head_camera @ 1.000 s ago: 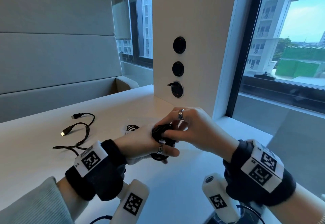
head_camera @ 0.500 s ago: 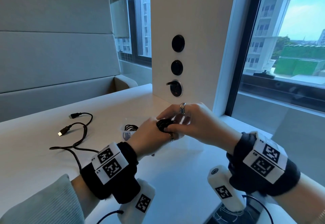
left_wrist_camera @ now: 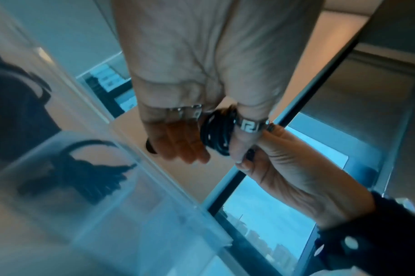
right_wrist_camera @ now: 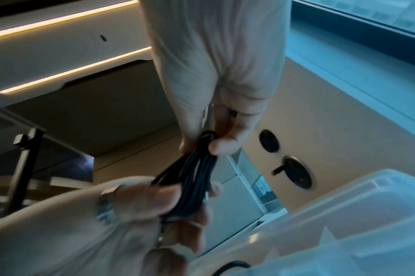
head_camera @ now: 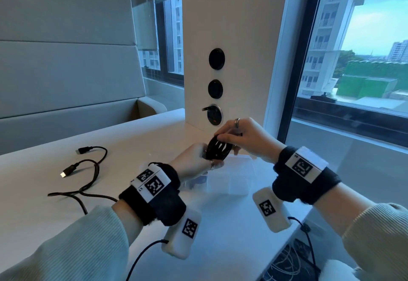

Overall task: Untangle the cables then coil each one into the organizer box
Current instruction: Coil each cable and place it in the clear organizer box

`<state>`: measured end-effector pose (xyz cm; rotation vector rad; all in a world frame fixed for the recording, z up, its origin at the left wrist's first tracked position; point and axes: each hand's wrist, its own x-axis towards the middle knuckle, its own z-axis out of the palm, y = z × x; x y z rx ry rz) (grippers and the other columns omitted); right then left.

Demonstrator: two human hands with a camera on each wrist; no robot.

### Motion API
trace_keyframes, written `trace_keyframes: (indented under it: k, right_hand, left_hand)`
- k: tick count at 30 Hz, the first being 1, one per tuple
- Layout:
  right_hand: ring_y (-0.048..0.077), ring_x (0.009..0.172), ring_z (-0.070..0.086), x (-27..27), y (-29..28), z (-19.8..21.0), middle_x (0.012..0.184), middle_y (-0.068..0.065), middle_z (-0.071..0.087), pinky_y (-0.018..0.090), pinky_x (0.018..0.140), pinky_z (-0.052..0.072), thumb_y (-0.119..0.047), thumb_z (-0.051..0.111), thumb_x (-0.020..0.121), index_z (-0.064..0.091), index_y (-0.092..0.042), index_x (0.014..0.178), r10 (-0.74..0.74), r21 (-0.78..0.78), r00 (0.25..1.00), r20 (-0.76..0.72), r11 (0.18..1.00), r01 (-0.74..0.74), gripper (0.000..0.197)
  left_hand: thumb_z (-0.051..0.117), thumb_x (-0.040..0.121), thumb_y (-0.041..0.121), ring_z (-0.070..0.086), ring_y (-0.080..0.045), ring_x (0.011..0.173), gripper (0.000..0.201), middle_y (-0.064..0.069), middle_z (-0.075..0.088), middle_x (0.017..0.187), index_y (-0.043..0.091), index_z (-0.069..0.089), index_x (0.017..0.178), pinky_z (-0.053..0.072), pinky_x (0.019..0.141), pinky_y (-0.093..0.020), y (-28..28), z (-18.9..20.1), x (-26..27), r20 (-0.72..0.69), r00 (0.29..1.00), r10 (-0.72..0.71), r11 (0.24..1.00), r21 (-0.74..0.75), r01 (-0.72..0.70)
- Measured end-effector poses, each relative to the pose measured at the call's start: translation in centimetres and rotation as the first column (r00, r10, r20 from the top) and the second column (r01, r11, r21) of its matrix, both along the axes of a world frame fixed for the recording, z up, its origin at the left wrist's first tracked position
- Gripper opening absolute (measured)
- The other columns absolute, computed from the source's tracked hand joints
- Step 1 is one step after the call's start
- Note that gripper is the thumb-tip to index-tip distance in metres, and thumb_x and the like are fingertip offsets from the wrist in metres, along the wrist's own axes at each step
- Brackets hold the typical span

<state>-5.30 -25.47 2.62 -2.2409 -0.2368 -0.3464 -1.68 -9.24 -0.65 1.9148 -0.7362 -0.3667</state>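
Head view: down from above, over table (head_camera: pixel 33 181). Wrist views: close along fingers, sharing coil (left_wrist_camera: pixel 217 134).

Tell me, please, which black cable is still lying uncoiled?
The loose cable on the table's left; the coiled cable is held by both hands above the box.

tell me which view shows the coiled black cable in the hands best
The head view: the coiled cable shows whole, loops fanned, held between left hand and right hand. The left wrist view shows only a tight bundle edge; the right wrist view shows blurred strands.
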Motion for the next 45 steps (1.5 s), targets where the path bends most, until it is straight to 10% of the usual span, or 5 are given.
trace_keyframes:
  k: [5, 14, 21, 34, 45]
  right_hand:
    - [0.012, 0.05, 0.054, 2.7, -1.0, -2.4, 0.084, 0.019, 0.071, 0.02, 0.049, 0.05, -0.015, 0.064, 0.087, 0.065, -0.018, 0.08, -0.078, -0.127, 0.983, -0.168, 0.99, 0.057, 0.008]
    - [0.009, 0.045, 0.05, 4.6, -0.9, -4.2, 0.078, 0.007, 0.069, 0.014, 0.045, 0.043, -0.019, 0.066, 0.085, 0.069, -0.016, 0.084, -0.157, -0.343, 0.962, -0.223, 0.937, 0.074, 0.004]
    - [0.017, 0.072, 0.058, 4.7, 0.3, -5.6, 0.086, 0.004, 0.067, 0.029, 0.065, 0.051, -0.028, 0.075, 0.076, 0.059, -0.015, 0.082, -0.231, -0.481, 0.96, -0.159, 0.867, 0.129, 0.022]
    - [0.024, 0.093, 0.062, 3.2, 0.4, -5.9, 0.106, 0.008, 0.066, 0.035, 0.081, 0.053, -0.022, 0.058, 0.089, 0.07, -0.014, 0.105, -0.272, -0.713, 0.948, -0.164, 0.697, 0.076, 0.021]
    - [0.024, 0.098, 0.061, 3.2, 0.9, -4.7, 0.108, 0.009, 0.068, 0.031, 0.083, 0.05, -0.024, 0.046, 0.094, 0.067, -0.009, 0.11, -0.248, -0.831, 0.927, -0.282, 0.546, -0.107, 0.031]
  left_hand:
    - [0.061, 0.086, 0.011, 0.061, -0.035, 0.098, 0.034, -0.002, 0.061, 0.099, 0.015, 0.051, 0.119, 0.052, 0.081, -0.053, 0.5, -2.2, 1.0, -0.006, 0.996, 0.092, 0.99, 0.111, -0.091]
    - [0.059, 0.09, 0.016, 0.047, -0.011, 0.054, 0.018, 0.007, 0.053, 0.059, 0.012, 0.069, 0.104, 0.034, 0.05, -0.02, -0.2, -2.9, 1.5, 0.146, 0.985, 0.087, 0.966, 0.231, -0.12]
    - [0.055, 0.092, 0.029, 0.05, -0.019, 0.107, 0.024, -0.001, 0.051, 0.117, 0.012, 0.07, 0.1, 0.033, 0.08, -0.023, -0.6, -3.0, 1.0, 0.231, 0.972, -0.034, 0.888, 0.453, -0.077]
    - [0.064, 0.085, 0.012, 0.052, -0.009, 0.075, 0.014, 0.01, 0.058, 0.075, 0.021, 0.074, 0.089, 0.032, 0.042, -0.002, -0.3, -2.7, 1.0, 0.286, 0.955, 0.075, 0.927, 0.334, -0.172]
    - [0.071, 0.081, 0.022, 0.052, -0.004, 0.065, 0.008, 0.009, 0.059, 0.07, 0.015, 0.07, 0.086, 0.04, 0.055, -0.009, -0.2, -2.9, 1.2, 0.23, 0.972, 0.048, 0.953, 0.281, -0.114]
